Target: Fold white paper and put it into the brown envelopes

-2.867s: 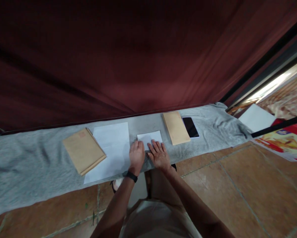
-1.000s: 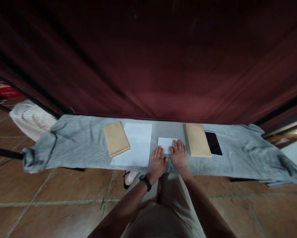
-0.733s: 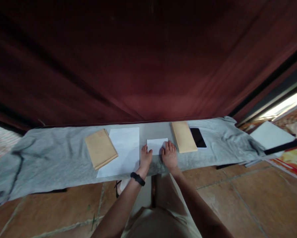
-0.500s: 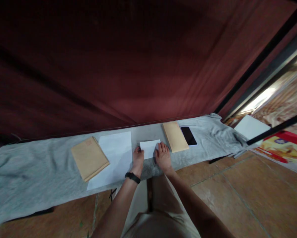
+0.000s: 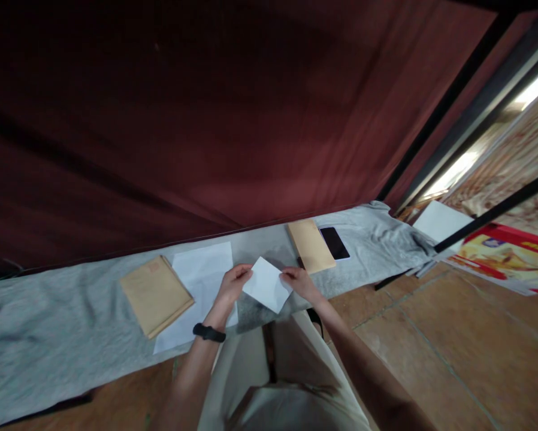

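Note:
A small folded sheet of white paper (image 5: 268,285) is held between both hands, turned so that one corner points at my body. My left hand (image 5: 233,282) pinches its left corner. At the opposite corner, my right hand (image 5: 296,279) grips it between thumb and fingers. Larger white sheets (image 5: 206,263) lie flat to the left, partly under a stack of brown envelopes (image 5: 154,293). Just beyond my right hand lies another brown envelope (image 5: 311,245).
A grey cloth (image 5: 71,311) covers the narrow table. A dark phone (image 5: 335,242) rests right of the single envelope. Behind the table hangs a dark red curtain (image 5: 251,149). A red and yellow printed box (image 5: 507,257) is on the right, beyond a black pole.
The small paper has come up off the cloth and been turned from lying square to cornerwise. My hands have gone from pressing at its sides to holding opposite corners.

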### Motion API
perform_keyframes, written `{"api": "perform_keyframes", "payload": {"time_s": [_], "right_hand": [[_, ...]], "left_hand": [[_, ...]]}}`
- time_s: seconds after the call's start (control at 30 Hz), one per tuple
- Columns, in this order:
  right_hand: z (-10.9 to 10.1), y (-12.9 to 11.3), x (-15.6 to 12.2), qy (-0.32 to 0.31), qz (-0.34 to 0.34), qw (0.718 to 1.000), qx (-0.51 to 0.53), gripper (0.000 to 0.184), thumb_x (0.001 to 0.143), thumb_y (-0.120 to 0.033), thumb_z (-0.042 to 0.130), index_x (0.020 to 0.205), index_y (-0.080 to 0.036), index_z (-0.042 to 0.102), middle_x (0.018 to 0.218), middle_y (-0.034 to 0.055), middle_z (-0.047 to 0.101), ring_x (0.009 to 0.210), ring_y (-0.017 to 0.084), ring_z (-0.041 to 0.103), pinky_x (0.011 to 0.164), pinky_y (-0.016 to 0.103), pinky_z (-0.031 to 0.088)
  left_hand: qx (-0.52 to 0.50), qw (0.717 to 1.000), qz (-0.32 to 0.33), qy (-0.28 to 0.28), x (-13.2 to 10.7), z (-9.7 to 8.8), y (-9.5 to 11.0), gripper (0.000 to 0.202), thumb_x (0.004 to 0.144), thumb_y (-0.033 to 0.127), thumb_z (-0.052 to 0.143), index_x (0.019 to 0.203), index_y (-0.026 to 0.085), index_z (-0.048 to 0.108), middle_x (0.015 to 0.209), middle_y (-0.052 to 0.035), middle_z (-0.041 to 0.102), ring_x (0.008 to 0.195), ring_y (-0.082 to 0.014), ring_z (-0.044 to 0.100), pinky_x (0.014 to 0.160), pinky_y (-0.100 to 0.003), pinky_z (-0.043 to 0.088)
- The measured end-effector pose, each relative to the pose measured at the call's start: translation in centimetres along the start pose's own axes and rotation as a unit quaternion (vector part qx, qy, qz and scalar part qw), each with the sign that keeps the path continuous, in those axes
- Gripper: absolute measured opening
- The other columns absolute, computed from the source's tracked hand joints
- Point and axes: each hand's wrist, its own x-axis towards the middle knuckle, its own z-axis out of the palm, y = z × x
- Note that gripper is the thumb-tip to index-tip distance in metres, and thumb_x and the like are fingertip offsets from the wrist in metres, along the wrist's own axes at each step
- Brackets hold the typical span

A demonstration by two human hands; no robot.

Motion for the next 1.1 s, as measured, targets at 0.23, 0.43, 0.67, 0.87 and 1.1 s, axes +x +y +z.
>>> {"api": "perform_keyframes", "payload": {"time_s": [0.23,0.43,0.67,0.87,1.1], "right_hand": [[1.9,1.9,-0.3,0.082,0.077,0.991,0.068,0.023,0.088,-0.034,0.05,0.079,-0.019,0.066,0.067,0.0005,0.064,0.06,0.016,0.056,0.055,0.025,0.044],[2.4,2.4,0.4,0.111,0.096,0.988,0.045,0.023,0.087,-0.033,0.049,0.079,-0.02,0.066,0.071,0.0026,0.067,0.065,0.018,0.061,0.057,0.025,0.046],[2.6,2.1,2.3,0.122,0.103,0.987,-0.016,0.026,0.088,-0.032,0.053,0.098,-0.016,0.071,0.081,0.0047,0.072,0.073,0.018,0.066,0.065,0.026,0.049],[3.0,1.1,2.8,0.124,0.106,0.982,-0.096,0.026,0.091,-0.028,0.054,0.105,-0.017,0.073,0.09,0.0103,0.076,0.083,0.024,0.072,0.071,0.029,0.051],[2.7,0.6,2.3,0.118,0.111,0.97,-0.179,0.026,0.097,-0.026,0.051,0.111,-0.02,0.072,0.091,0.0102,0.077,0.086,0.024,0.074,0.071,0.028,0.05]], "left_hand": [[-0.135,0.98,-0.127,0.073,-3.1,2.9,-4.4,0.044,0.069,0.045,0.082,0.098,0.017,0.065,0.085,-0.0066,0.074,0.072,-0.0168,0.071,0.068,-0.03,0.056],[-0.043,0.993,-0.102,0.043,-2.9,4.7,-5.3,0.037,0.068,0.043,0.078,0.089,0.016,0.067,0.078,-0.0044,0.071,0.064,-0.017,0.068,0.058,-0.029,0.054],[0.008,0.993,-0.071,0.09,0.2,4.5,-5.6,0.038,0.077,0.025,0.067,0.115,0.018,0.063,0.072,0.0016,0.067,0.059,-0.0143,0.063,0.053,-0.024,0.048],[0.172,0.977,0.035,0.124,1.0,4.3,-5.7,0.047,0.082,0.019,0.063,0.128,0.015,0.06,0.066,0.002,0.065,0.06,-0.0166,0.062,0.062,-0.027,0.047],[0.293,0.947,0.065,0.11,0.7,4.3,-5.8,0.039,0.09,0.023,0.056,0.127,0.016,0.062,0.085,-0.0068,0.073,0.076,-0.0222,0.068,0.074,-0.033,0.052]]}}
